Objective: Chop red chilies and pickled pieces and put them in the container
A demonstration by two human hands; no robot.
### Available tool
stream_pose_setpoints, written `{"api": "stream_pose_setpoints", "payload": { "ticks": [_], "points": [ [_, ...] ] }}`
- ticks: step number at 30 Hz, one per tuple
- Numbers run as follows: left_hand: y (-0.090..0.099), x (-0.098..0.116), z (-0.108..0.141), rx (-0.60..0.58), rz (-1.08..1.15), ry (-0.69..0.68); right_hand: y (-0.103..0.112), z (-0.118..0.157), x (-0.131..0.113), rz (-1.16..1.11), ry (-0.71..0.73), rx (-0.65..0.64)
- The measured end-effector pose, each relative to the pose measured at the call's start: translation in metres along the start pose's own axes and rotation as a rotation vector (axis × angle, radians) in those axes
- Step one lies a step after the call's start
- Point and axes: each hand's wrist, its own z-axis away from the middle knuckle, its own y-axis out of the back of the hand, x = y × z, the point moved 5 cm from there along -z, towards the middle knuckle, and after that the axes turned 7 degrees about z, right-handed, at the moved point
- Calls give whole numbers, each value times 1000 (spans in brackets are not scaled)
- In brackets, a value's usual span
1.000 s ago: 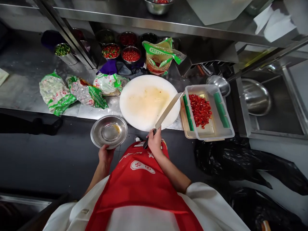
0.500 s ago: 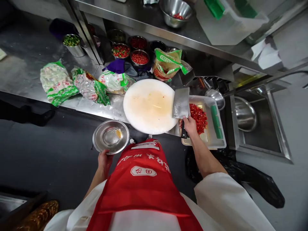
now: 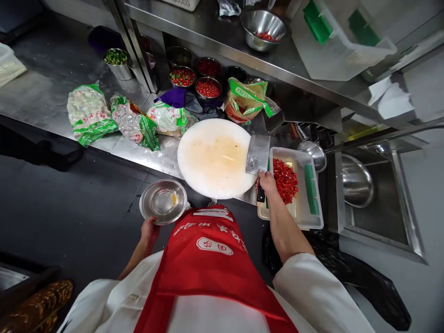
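My left hand (image 3: 150,230) grips the rim of a shallow steel bowl (image 3: 145,201), held over the floor left of my apron. A little yellowish liquid lies in its bottom. In my right hand (image 3: 267,182) is a cleaver (image 3: 258,154), its broad blade over the right edge of a round white cutting board (image 3: 213,159). The board bears pale orange stains and small specks. Just right of the cleaver stands a clear plastic bin (image 3: 303,217) with chopped red chilies (image 3: 285,180) inside.
Several green-and-white plastic bags (image 3: 90,113) lie along the steel counter. Behind the board stand metal pots of chopped peppers (image 3: 208,89) and an opened bag (image 3: 244,101). A shelf (image 3: 208,41) overhangs the counter. At right is a sink (image 3: 378,203); a person's leg (image 3: 34,150) shows at left.
The view has shifted slightly. The cleaver has moved a little left relative to the bin, still over the board's right edge. The bowl stays in my left hand.
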Motion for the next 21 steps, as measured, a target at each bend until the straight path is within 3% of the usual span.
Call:
{"api": "stream_pose_setpoints", "payload": {
  "ticks": [6,13,21],
  "points": [
    [2,-4,-5,-14,-77,-21,-5,4,-10,173,47,-59],
    [-7,-4,-12,-11,-148,-6,-16,40,2,289,114,-229],
    [-23,-10,-36,-189,-300,95,-42,91,3,369,182,-352]
  ]
}}
